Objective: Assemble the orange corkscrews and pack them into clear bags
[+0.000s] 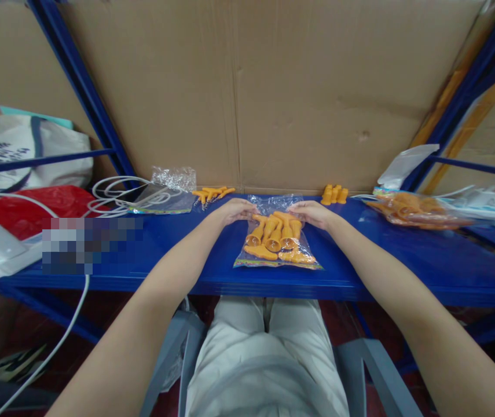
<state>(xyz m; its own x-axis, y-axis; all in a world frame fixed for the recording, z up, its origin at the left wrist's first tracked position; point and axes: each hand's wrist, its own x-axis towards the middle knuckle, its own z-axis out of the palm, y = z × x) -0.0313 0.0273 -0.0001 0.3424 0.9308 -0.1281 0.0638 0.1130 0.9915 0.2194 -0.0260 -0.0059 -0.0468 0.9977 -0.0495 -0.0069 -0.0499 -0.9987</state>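
A clear plastic bag (279, 258) lies on the blue tabletop in front of me, its far end towards the cardboard. Inside it are several orange plastic pieces (274, 231), some flared like small cups, others curved like handles. My left hand (239, 211) pinches the bag's far left corner. At the far right corner, the fingers of my right hand (310, 213) are closed on the bag too. Beyond my left hand lie several orange T-shaped pieces (215, 193) with small metal screws or chains. A few short orange cylinders (334, 194) stand beyond my right hand.
A tall cardboard sheet (238, 92) backs the blue table (225, 284). To the left are an empty clear bag (167, 197), coiled white cable (117, 194), a red bag (43, 205) and a canvas tote (60, 153). Filled bags of orange pieces (421, 208) lie at right.
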